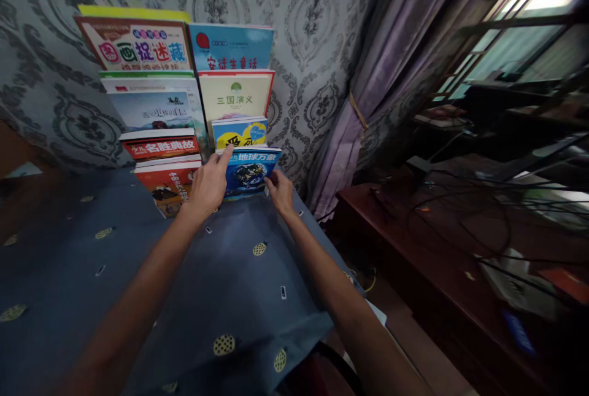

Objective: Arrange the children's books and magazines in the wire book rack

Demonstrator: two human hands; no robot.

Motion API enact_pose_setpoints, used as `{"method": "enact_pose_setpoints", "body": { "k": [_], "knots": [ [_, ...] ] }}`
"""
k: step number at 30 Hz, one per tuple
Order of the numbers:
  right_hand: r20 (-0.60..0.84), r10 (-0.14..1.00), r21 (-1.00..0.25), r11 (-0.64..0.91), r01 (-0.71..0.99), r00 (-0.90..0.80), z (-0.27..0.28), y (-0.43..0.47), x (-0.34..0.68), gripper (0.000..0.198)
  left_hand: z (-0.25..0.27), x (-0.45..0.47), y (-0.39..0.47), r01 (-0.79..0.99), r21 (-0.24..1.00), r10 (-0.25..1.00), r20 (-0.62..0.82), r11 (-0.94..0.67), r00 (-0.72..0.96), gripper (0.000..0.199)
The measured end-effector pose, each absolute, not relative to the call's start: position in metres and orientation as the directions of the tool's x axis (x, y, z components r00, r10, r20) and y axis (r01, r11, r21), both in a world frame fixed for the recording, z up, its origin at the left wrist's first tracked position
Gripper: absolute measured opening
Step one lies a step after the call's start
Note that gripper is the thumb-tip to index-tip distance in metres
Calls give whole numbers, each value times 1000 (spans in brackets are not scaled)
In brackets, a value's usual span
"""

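Note:
A blue book with a globe on its cover (251,174) stands upright at the front of the right-hand column of books. My left hand (209,182) grips its left edge, the index finger reaching to the top corner. At the lower right edge, my right hand (280,192) pinches the same book between thumb and fingers. Directly behind stands a blue and yellow book (239,132), then a cream book with a red border (235,96) and a taller blue book (232,45). Left of my left hand is an orange-red book (169,186).
The left column also holds a red book (163,148), a landscape-cover book (154,115) and a yellow-topped book (133,43). All rest on a blue patterned tablecloth (221,285) against the wall. A purple curtain (343,144) and a cable-strewn dark red desk (391,230) are at right.

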State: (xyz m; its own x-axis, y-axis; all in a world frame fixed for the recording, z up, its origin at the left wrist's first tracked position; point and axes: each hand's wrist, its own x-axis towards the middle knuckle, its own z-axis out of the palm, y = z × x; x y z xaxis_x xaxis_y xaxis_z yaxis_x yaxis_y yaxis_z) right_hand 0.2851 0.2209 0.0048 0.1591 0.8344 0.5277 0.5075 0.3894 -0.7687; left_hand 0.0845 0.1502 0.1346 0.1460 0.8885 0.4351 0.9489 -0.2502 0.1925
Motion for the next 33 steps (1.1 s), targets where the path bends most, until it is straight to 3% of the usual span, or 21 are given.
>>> {"method": "enact_pose_setpoints", "body": {
  "k": [4,21,25,28,30,33],
  "knots": [
    [533,832,-767,398,504,154,2,222,284,16,141,86,142,974,115,913,384,-196,138,65],
    [524,842,-706,346,618,127,0,224,280,12,151,85,150,979,59,924,345,-197,165,57],
    [560,816,-687,358,632,146,7,219,277,31,155,86,150,981,36,926,338,-190,167,54],
    [697,700,-573,412,708,157,28,210,271,54,159,87,150,982,18,927,332,-190,173,53],
    [767,637,-455,451,768,81,48,205,265,57,161,87,149,983,2,928,329,-184,173,53],
    [770,630,-303,497,813,-98,73,202,256,55,163,88,149,982,-19,926,331,-186,182,52]
  ]
}}
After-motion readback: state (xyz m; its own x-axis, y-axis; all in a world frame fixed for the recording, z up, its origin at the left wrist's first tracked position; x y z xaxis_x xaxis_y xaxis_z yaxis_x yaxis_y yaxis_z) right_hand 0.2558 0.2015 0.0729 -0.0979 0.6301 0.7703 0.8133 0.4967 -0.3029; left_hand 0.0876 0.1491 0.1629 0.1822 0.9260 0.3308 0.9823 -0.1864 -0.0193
